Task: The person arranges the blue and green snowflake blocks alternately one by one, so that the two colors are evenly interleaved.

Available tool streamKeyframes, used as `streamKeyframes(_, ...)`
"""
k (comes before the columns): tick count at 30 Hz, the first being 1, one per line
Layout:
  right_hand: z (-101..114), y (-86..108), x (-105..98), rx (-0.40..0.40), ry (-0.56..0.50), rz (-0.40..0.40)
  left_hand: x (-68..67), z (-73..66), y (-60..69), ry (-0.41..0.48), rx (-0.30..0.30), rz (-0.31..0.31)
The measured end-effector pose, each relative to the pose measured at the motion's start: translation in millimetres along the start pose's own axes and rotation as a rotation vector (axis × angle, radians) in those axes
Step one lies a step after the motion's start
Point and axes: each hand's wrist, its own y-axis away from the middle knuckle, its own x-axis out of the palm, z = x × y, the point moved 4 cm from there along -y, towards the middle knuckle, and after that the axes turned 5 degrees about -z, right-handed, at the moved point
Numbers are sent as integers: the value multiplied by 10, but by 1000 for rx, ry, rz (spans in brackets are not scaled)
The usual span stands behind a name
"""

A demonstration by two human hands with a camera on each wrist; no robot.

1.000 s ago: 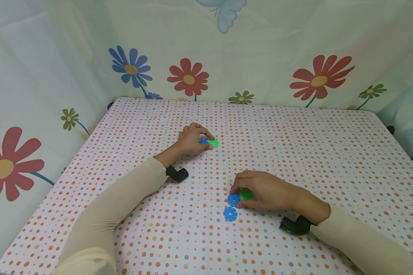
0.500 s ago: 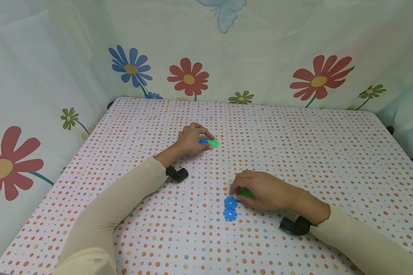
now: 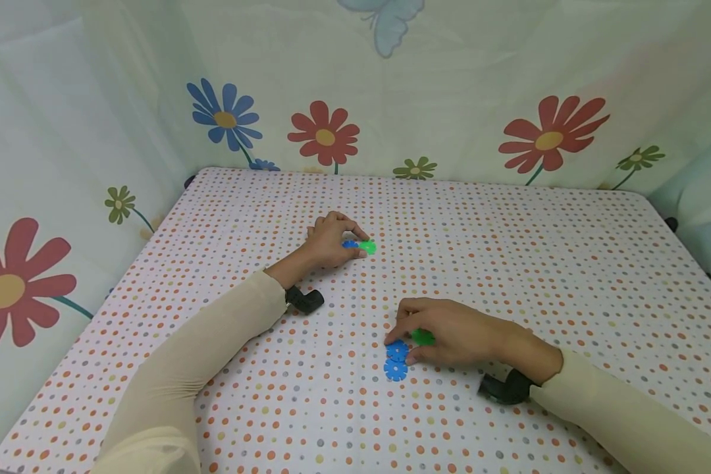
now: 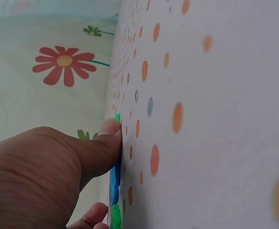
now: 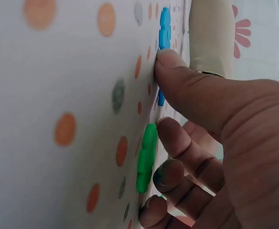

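Head view: lower blue notched disc, landmark, lying on dotted counter; upper blue notched disc touching its far edge, right hand pinching it; dark-green notched disc showing beyond-right; left hand, farther beyond-left, pinching light-green notched disc.
Left wrist view: left hand pressing low.
Right wrist view: likewise; keeping discs flat should help.

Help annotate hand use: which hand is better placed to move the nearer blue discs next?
Probably the right hand: its thumb and index finger flank one blue disc. The left hand is farther off, at a green disc.
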Motion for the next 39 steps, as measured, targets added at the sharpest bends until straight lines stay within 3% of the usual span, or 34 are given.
streamKeyframes(16,29,-203,-4,-5,-38,161,8,8,3,-4,11,5)
streamKeyframes(25,39,-177,-21,5,-35,127,5,18,-11,-8,1,4)
streamKeyframes(32,-25,-190,-70,93,-102,116,15,26,-13,-11,14,2)
streamKeyframes(39,-189,-303,-199,74,-82,61,22,36,-15,-3,15,-3)
